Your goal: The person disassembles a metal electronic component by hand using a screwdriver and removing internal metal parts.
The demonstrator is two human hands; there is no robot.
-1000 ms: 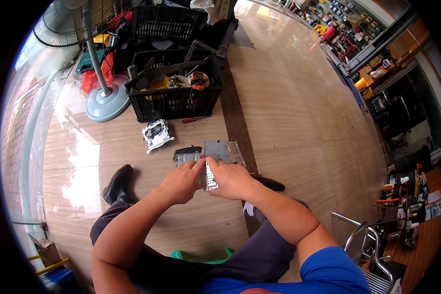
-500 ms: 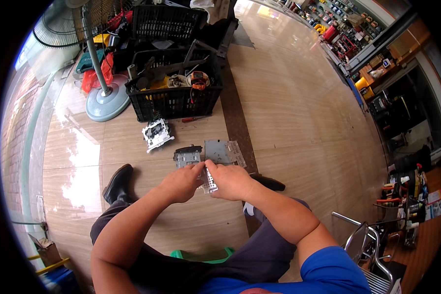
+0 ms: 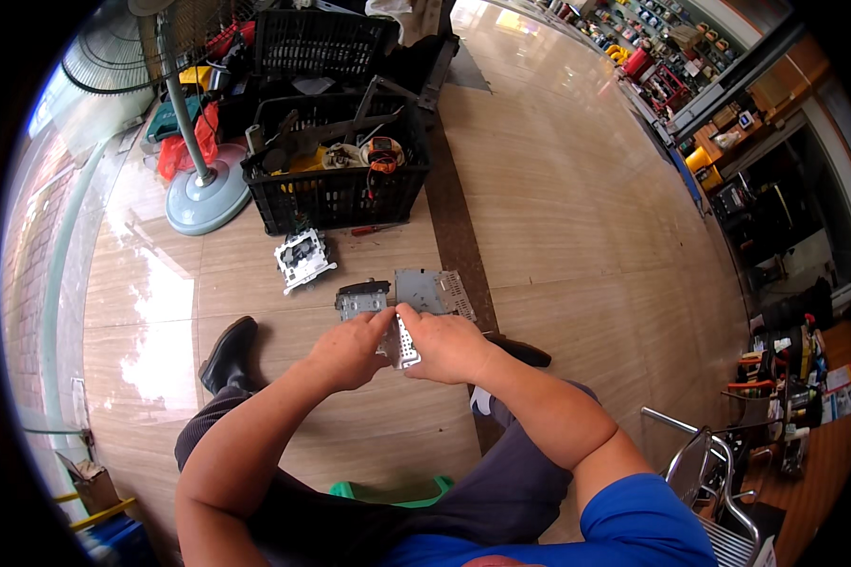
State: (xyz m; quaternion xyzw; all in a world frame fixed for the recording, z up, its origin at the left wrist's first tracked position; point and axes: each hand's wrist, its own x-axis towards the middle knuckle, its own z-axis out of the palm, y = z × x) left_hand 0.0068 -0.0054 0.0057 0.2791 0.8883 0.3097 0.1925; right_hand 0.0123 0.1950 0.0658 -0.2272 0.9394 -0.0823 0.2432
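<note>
Between my hands is a perforated metal panel (image 3: 408, 348), silver with rows of holes. My left hand (image 3: 350, 352) is closed on its left edge, and my right hand (image 3: 442, 346) grips its right edge, thumbs close together at the top. Just beyond my left hand lies a grey metal device housing (image 3: 361, 300) with a dark front strip. A flat grey metal plate (image 3: 420, 291) with a slotted side lies beyond my right hand. Farther left on the floor sits a white-framed mechanism (image 3: 303, 261). My fingers hide the panel's sides.
A black plastic crate (image 3: 338, 200) of tools stands ahead, with a red-handled screwdriver (image 3: 376, 229) in front of it. The round base of a standing fan (image 3: 206, 210) is to its left. A green stool (image 3: 388, 497) is beneath me; a metal chair (image 3: 704, 463) stands at right.
The perforated panel has tilted slightly in my hands, its holed face showing more. My right hand has shifted up a little; the things on the floor have stayed put.
</note>
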